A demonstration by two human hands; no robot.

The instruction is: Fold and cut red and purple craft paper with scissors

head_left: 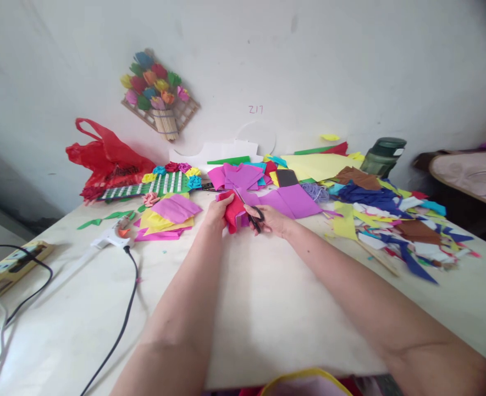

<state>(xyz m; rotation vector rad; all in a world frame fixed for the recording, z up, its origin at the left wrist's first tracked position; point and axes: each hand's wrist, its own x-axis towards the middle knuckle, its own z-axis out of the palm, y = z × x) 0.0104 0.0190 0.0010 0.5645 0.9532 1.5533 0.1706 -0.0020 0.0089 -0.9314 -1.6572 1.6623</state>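
Observation:
My left hand [217, 213] is closed on a piece of red crepe paper [235, 211], holding it above the middle of the table. Black-handled scissors [256, 219] are in my right hand [270, 221], their blades pointing up and left beside the red paper. Whether the blades touch the paper I cannot tell. Just behind lie purple paper sheets [294, 202] and a stack of cut purple and pink pieces [242, 177]. Left of my left hand is a pile of purple, yellow and pink paper squares [169, 214].
A hot glue gun [113, 235] with a black cord and a power strip [14, 272] lie at left. A red plastic bag [106, 157] and paper roses [171, 168] stand behind. Right are colourful scraps [416, 231], a phone [287, 177] and a green bottle [383, 157].

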